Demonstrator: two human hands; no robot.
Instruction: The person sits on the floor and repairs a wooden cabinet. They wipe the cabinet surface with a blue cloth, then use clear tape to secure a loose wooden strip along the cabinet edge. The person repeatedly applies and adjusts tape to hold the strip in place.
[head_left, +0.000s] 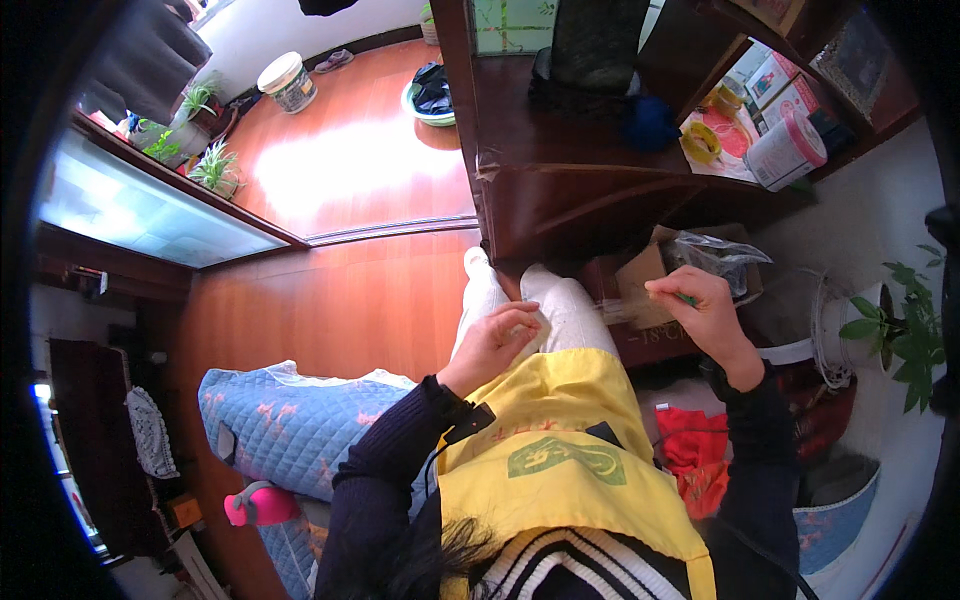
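Observation:
My left hand (497, 345) is raised over my lap, its fingers curled and thumb and fingertips drawn together. Whatever it may pinch is too small to make out. Over to the right, my right hand (703, 312) is closed, with a small green thing (686, 299) showing between its fingers; its kind cannot be told. A wide space separates the two hands. Beneath them are my light trousers (572, 312) and a yellow apron (545, 395) with a green emblem. Just beyond my right hand is an open cardboard box (648, 285) with clear plastic (715, 255) in it.
A blue quilted cover (290, 415) lies to my left, with a pink-and-grey object (262, 505) by it. Ahead stands a dark wooden cabinet (570, 205). Red cloth (692, 450) lies at my right, and a potted plant (905, 335) stands at the far right.

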